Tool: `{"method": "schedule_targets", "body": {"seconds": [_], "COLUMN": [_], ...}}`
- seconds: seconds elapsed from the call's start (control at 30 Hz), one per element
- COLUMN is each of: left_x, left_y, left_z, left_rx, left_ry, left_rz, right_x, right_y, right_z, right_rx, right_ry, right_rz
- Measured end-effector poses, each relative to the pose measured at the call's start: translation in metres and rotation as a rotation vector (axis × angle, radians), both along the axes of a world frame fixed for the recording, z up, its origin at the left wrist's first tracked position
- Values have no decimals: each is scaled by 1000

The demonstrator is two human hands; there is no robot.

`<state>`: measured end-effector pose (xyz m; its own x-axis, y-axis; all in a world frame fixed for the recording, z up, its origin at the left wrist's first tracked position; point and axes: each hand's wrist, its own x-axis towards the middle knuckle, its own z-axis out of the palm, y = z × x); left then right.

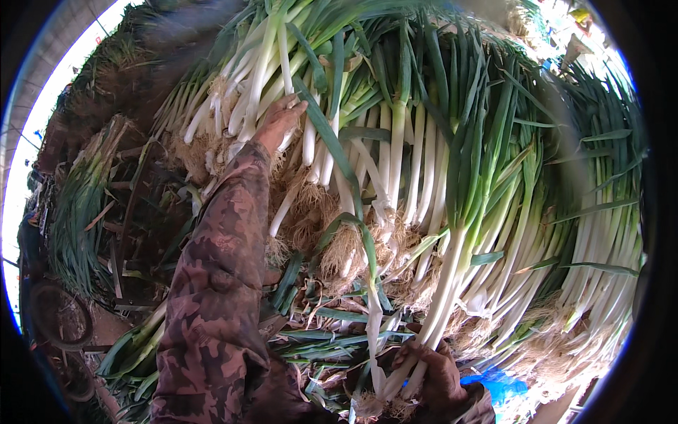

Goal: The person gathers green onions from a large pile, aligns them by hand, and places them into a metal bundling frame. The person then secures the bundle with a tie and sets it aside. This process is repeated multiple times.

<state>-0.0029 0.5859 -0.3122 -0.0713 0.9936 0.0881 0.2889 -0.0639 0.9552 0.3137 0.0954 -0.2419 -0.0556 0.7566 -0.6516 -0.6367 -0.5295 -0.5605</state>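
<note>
My left hand reaches into the pile of long green onions at the upper left. Its fingers close round the white stem of one onion. At the bottom centre, my right hand grips a few green onions low on their white stems, just above the roots. Their green leaves point up across the pile. A peeled, withered outer leaf hangs beside these stems, left of my right hand. My left sleeve, in a camouflage pattern, covers part of the pile's edge.
Rows of green onions with hairy roots lie along the right. Cut leaves and peelings litter the ground between my arms. A bundle of thin green stalks lies at the left, above a dark ring. Blue plastic shows near my right wrist.
</note>
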Motion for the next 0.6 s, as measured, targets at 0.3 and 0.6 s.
{"method": "schedule_targets", "body": {"seconds": [0.3, 0.6], "left_x": [107, 94], "left_y": [-187, -442], "left_z": [84, 74], "left_rx": [-81, 17], "left_ry": [-138, 388], "left_rz": [-285, -1273], "right_x": [1, -11], "right_y": [7, 21], "right_z": [6, 10], "right_rx": [-53, -41], "right_ry": [-31, -48], "right_rz": [-20, 265]}}
